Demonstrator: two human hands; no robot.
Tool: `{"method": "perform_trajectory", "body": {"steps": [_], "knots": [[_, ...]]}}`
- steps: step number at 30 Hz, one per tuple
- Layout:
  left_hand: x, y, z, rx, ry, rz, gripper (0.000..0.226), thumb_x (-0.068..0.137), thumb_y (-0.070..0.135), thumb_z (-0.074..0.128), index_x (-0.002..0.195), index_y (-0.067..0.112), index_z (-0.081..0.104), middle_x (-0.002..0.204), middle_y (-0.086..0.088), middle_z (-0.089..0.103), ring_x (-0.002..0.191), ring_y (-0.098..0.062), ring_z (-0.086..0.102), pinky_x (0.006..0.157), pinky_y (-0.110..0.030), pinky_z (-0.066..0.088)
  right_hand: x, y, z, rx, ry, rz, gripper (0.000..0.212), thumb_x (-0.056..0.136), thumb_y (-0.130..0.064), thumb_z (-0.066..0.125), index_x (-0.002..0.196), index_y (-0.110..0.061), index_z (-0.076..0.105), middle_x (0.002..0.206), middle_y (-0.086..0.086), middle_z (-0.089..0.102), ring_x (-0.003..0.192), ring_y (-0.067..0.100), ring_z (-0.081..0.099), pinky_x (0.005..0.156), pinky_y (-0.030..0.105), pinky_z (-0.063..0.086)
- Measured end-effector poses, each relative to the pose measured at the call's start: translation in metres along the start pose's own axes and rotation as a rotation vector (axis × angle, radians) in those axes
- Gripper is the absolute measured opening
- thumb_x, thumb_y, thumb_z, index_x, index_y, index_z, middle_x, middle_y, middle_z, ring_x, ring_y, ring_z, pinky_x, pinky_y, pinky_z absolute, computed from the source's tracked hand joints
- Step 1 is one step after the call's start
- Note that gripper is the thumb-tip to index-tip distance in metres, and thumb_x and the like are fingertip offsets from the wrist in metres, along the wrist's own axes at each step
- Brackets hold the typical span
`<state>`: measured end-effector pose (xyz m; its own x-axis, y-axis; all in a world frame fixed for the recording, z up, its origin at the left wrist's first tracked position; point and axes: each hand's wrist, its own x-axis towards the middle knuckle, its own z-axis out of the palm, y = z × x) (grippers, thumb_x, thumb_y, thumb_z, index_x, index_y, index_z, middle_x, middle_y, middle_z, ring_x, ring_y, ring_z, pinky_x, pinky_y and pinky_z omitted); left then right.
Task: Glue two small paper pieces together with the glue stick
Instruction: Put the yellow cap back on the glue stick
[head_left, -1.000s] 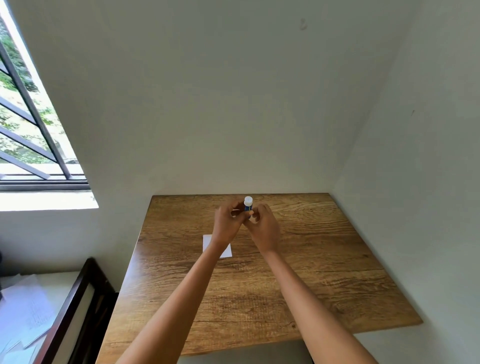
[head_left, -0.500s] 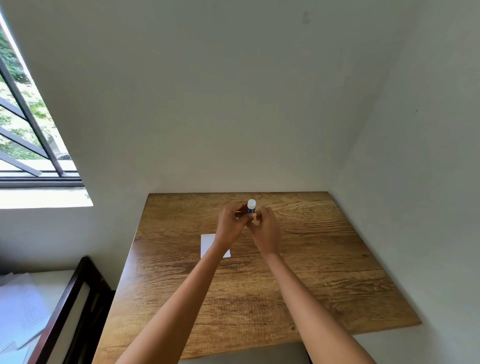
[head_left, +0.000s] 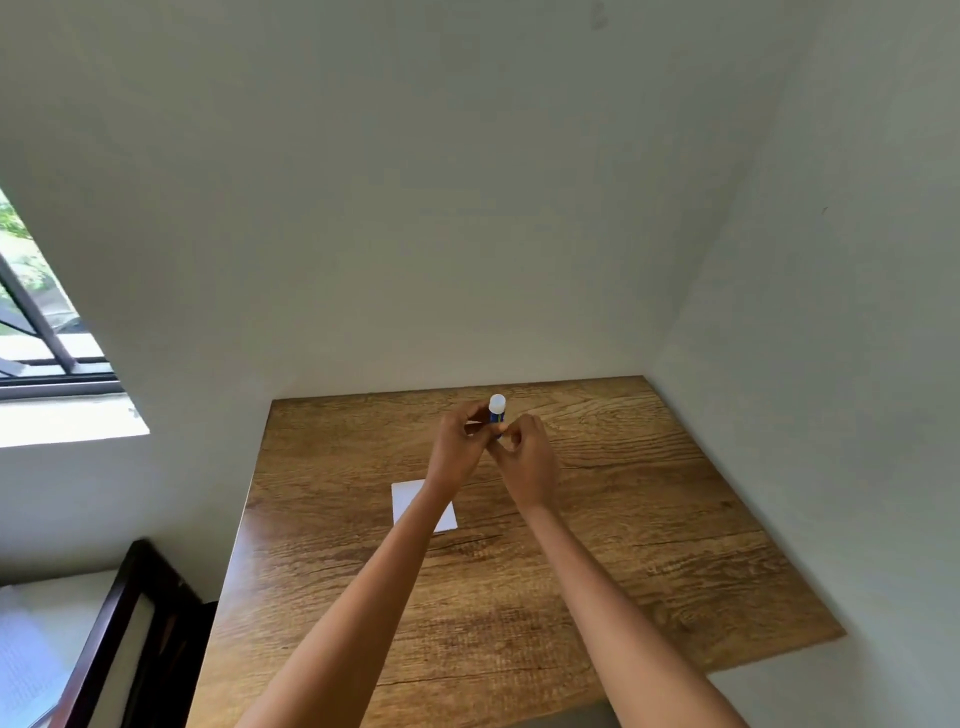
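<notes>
A blue glue stick (head_left: 496, 411) with a white cap stands upright above the far middle of the wooden table (head_left: 649, 519). My left hand (head_left: 460, 447) and my right hand (head_left: 527, 460) both grip its lower part, fingertips meeting around it. A small white paper piece (head_left: 408, 500) lies flat on the table just below my left wrist, partly hidden by my forearm. I cannot make out a second paper piece.
White walls close the table in at the back and right. A window (head_left: 36, 332) is on the left. A dark wooden frame (head_left: 130, 623) and a white surface with papers (head_left: 31, 660) sit lower left, beside the table's left edge.
The view has shifted slightly, so the table and hands sit a little further right. Both hands stay closed around the glue stick in the same spot; the paper has not moved.
</notes>
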<state>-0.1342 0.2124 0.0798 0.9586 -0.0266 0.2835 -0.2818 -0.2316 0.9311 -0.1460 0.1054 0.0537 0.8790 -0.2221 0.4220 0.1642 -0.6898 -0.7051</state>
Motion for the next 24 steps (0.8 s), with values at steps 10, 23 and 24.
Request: {"method": "perform_trajectory", "body": {"steps": [10,23,24], "knots": [[0.004,-0.036,0.015,0.022,-0.100,-0.122,0.032,0.082,0.003,0.064,0.114,0.004,0.062,0.101,-0.005,0.066,0.090,-0.014,0.060,0.078,-0.017,0.044,-0.011,0.065,-0.017,-0.188,-0.351,0.192,0.062,0.076,-0.041,0.072,0.127,-0.018,0.045,0.133,0.011,0.039,0.115,0.025,0.047,0.081,0.031,0.042],[-0.008,-0.078,0.049,0.073,-0.186,-0.229,0.037,0.084,0.010,0.065,0.120,0.009,0.059,0.106,-0.006,0.068,0.095,-0.015,0.060,0.081,-0.026,0.044,-0.005,0.102,-0.012,-0.236,-0.466,0.293,0.039,0.082,-0.032,0.068,0.117,-0.017,0.059,0.118,0.008,0.060,0.107,0.026,0.056,0.087,0.040,0.048],[-0.008,-0.079,0.049,0.071,-0.189,-0.232,0.037,0.084,0.010,0.065,0.121,0.009,0.058,0.106,-0.006,0.067,0.095,-0.014,0.059,0.082,-0.026,0.044,-0.004,0.103,-0.011,-0.222,-0.458,0.292,0.033,0.083,-0.030,0.067,0.112,-0.015,0.062,0.113,0.007,0.064,0.103,0.025,0.058,0.084,0.039,0.048]]}}
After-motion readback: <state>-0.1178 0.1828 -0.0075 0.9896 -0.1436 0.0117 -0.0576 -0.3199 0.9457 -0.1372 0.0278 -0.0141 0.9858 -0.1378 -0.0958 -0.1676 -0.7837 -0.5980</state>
